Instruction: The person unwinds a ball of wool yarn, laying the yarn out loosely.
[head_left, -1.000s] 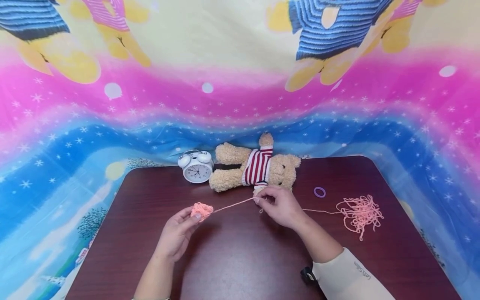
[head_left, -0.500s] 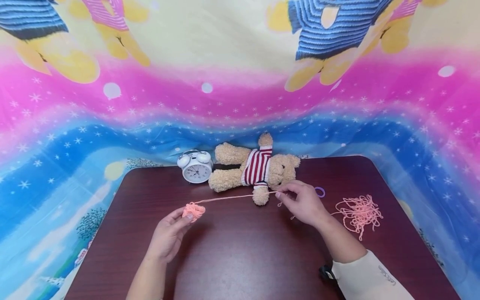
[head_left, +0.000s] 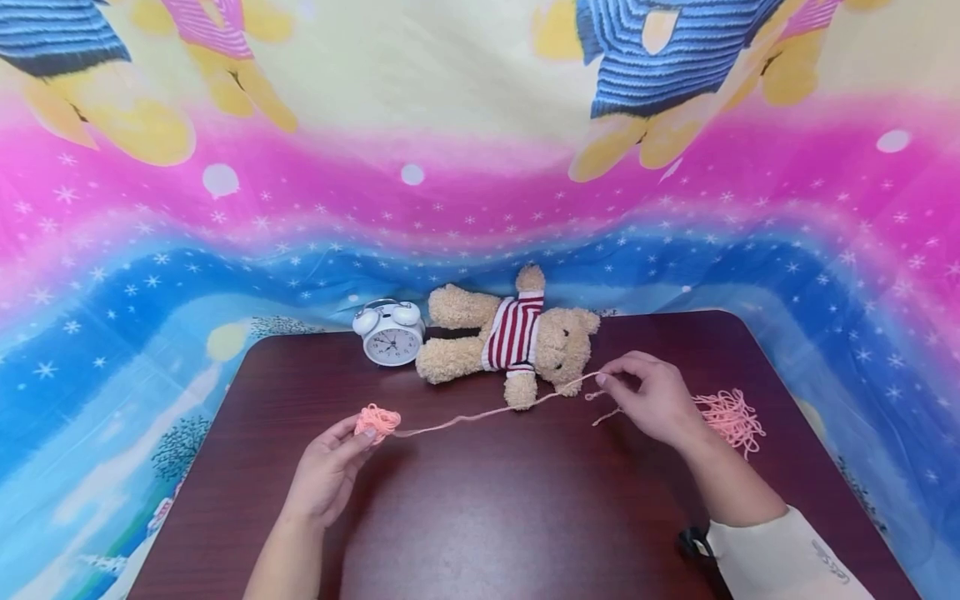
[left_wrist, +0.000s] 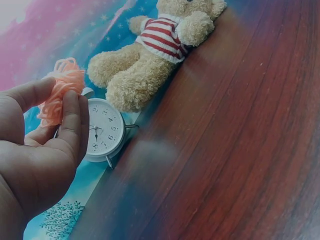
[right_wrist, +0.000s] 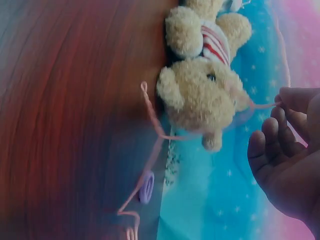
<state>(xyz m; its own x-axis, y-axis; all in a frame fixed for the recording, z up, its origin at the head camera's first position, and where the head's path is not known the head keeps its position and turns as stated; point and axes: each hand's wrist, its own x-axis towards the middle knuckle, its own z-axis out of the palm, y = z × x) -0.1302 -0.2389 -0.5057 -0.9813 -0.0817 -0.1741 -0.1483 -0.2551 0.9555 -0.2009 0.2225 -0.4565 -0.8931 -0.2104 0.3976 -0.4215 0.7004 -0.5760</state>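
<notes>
My left hand (head_left: 326,471) pinches a small wound bundle of peach yarn (head_left: 377,423) between thumb and fingers, raised over the table's left half. From that bundle a slack strand (head_left: 465,416) runs rightward to my right hand (head_left: 652,398), whose thumb and forefinger pinch it. Below the right fingertips the strand carries on, with a small twisted kink hanging in the right wrist view. A loose heap of the same yarn (head_left: 733,423) lies on the table at the right, partly hidden behind the right hand and wrist.
A teddy bear (head_left: 513,335) in a striped shirt lies along the table's back edge. Left of it stands a white alarm clock (head_left: 392,335). In the right wrist view a purple ring-shaped band (right_wrist: 146,187) lies near the yarn. A printed curtain (head_left: 480,192) hangs behind the dark table (head_left: 465,517).
My right hand has moved rightward, pulling a longer strand between the hands. My left hand has shifted slightly left with the bundle. The strand has gone from taut to slack.
</notes>
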